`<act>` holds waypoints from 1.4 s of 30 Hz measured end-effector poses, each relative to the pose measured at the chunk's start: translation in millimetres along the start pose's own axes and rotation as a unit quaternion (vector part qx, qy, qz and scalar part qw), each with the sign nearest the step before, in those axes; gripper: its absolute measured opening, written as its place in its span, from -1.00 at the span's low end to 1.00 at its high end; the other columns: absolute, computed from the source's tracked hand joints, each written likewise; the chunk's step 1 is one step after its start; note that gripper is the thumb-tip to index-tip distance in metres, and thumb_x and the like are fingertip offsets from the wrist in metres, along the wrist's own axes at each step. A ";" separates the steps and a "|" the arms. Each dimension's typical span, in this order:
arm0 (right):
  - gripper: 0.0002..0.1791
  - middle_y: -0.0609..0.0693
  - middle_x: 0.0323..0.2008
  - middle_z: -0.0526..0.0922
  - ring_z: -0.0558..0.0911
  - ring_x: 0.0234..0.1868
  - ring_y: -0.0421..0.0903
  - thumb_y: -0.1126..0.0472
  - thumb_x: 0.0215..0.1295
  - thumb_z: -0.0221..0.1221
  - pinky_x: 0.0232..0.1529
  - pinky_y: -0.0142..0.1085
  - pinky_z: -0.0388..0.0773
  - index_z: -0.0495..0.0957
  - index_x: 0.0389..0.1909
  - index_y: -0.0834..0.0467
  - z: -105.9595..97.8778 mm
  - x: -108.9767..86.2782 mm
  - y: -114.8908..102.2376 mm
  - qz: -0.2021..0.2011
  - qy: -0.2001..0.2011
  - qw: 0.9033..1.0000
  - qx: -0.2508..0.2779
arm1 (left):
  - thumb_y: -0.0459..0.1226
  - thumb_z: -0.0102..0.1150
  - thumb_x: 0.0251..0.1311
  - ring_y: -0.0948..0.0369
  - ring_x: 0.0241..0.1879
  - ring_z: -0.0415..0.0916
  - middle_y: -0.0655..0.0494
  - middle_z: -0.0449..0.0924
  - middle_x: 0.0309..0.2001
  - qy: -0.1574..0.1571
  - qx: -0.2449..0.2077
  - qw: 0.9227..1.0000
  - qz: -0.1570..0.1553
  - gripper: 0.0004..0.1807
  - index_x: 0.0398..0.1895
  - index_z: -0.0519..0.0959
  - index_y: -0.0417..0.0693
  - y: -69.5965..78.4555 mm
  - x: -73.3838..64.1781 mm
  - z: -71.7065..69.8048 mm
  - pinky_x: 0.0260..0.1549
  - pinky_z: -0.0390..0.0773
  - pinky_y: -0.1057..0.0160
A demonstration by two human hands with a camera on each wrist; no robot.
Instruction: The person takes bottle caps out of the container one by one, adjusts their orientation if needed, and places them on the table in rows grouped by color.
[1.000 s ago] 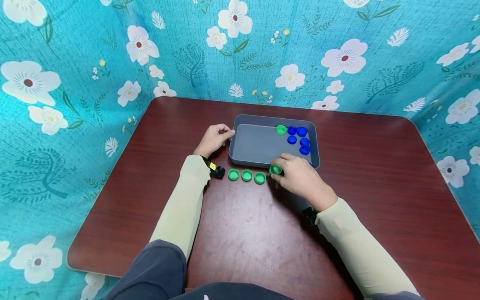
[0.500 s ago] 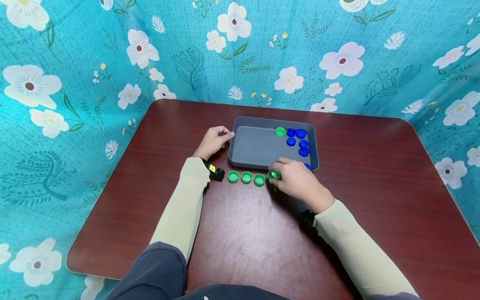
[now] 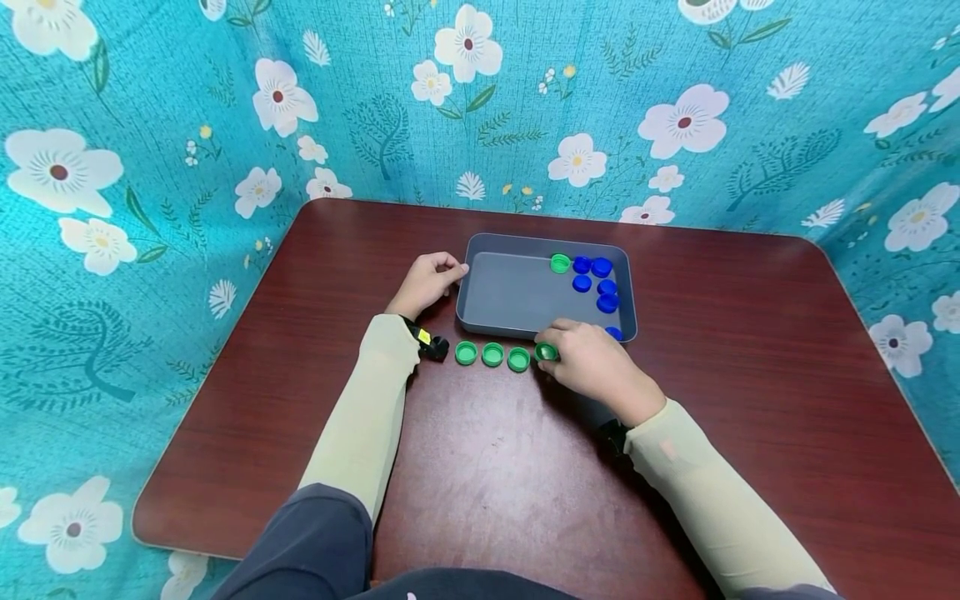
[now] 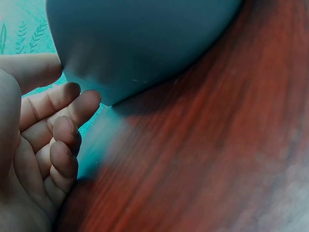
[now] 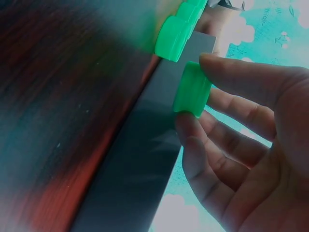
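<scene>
In the head view, my right hand pinches a green bottle cap between thumb and fingertips, just outside the near wall of a grey tray. The right wrist view shows that cap on edge; whether it touches the table is unclear. To its left, three green caps lie in a row, hollow side up. My left hand holds the tray's left side. In the left wrist view, its thumb meets the rim and curled fingers touch the lower outer wall.
Inside the tray, one green cap and several blue caps sit toward the right. The brown table has rounded corners. A turquoise floral curtain hangs behind and beside it.
My right hand has moved the pinched green cap slightly left and nearer, level with the row's right end. A blue cap by the tray's near right corner now shows more. My left hand stays put.
</scene>
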State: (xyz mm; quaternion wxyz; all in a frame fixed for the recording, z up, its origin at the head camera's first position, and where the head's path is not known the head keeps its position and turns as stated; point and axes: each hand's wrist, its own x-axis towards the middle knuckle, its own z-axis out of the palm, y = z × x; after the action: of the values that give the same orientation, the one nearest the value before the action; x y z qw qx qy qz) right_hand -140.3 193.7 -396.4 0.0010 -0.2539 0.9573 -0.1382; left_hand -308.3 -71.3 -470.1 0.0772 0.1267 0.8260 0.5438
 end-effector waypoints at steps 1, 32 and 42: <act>-0.74 -0.03 -0.23 0.60 0.61 -0.33 -0.11 0.19 0.13 0.40 -0.31 -0.16 0.60 0.67 -0.16 0.14 0.2 0.1 0.3 0.000 0.000 1.000 -0.001 | -0.05 0.22 0.30 0.01 -0.53 0.47 -0.01 0.57 -0.38 0.000 0.000 1.000 0.000 -0.73 -0.34 0.61 -0.07 0.1 0.1 0.1 -0.44 0.53 0.13; -0.78 -0.06 -0.30 0.61 0.59 -0.37 -0.12 0.24 0.12 0.38 -0.39 -0.20 0.58 0.71 -0.18 0.12 2.2 0.0 -1.2 0.002 -0.010 1.000 -0.029 | -0.08 0.22 0.31 0.03 -0.53 0.45 -0.04 0.56 -0.39 0.006 -0.002 1.000 0.006 -0.75 -0.34 0.61 -0.07 7.0 -2.1 -0.1 -0.44 0.50 0.13; -0.81 -0.03 -0.31 0.64 0.61 -0.39 -0.10 0.25 0.11 0.39 -0.41 -0.19 0.58 0.69 -0.23 0.14 7.2 -1.3 -1.6 -0.012 -0.002 0.999 -0.034 | -0.05 0.23 0.29 0.01 -0.52 0.46 -0.04 0.57 -0.39 0.001 -0.006 1.000 0.005 -0.73 -0.33 0.62 -0.07 1.8 -2.6 0.2 -0.43 0.50 0.11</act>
State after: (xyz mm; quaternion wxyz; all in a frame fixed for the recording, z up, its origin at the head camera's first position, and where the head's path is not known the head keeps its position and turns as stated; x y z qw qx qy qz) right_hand -137.8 191.1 -403.0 -0.0069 -0.2655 0.9583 -0.1051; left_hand -305.5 -71.1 -468.5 0.0745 0.1297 0.8219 0.5496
